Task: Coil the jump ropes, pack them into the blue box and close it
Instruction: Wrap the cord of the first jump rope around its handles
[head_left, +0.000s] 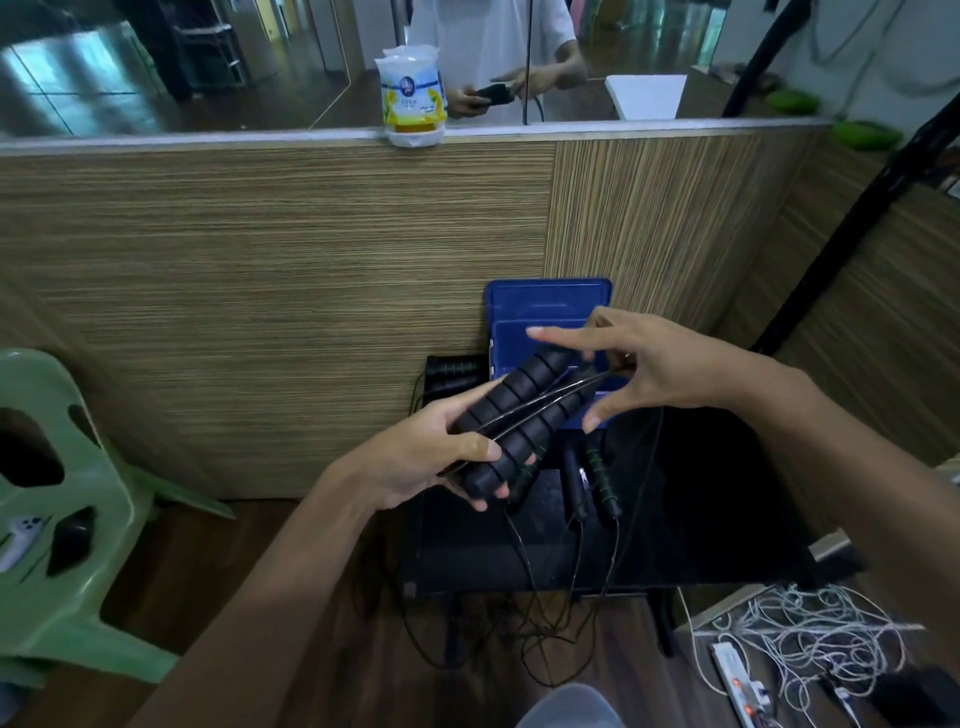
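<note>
At centre frame my left hand grips both black ribbed handles of one jump rope side by side. My right hand hovers just right of them, thumb and forefinger spread; its other fingers appear to pinch the thin cord lying between the handles. To coil well, I judge the left grip should stay firm while the right hand draws even loops, since the slack cord hanging toward the lower frame could snag on the other cords there. The blue box stands open just above the hands, against the wood panel. More handles lie on the dark table: one pair left of the box, another with green bands below it
</note>
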